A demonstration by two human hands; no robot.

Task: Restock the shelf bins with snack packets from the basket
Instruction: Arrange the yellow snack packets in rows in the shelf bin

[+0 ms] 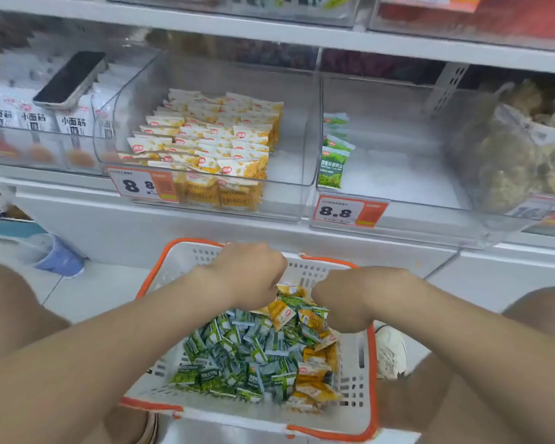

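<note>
Lower centre, the orange-rimmed white basket (354, 379) lies with its long axis toward the shelf (173, 219), heaped with green and yellow snack packets (237, 354). The left hand (250, 277) and right hand (343, 302) dip knuckles-up into its far end. Their fingers are hidden, so any grip cannot be told. Above, the middle bin (298, 139) holds rowed yellow packets (212, 136). The right bin (398, 174) holds a few green packets (334, 158). A phone (69, 80) lies upper left.

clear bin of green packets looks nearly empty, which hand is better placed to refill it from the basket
Right, probably: the right hand is in the orange-rimmed white basket nearer that clear plastic bin; the left hand sits below the yellow-packet bin.
</note>
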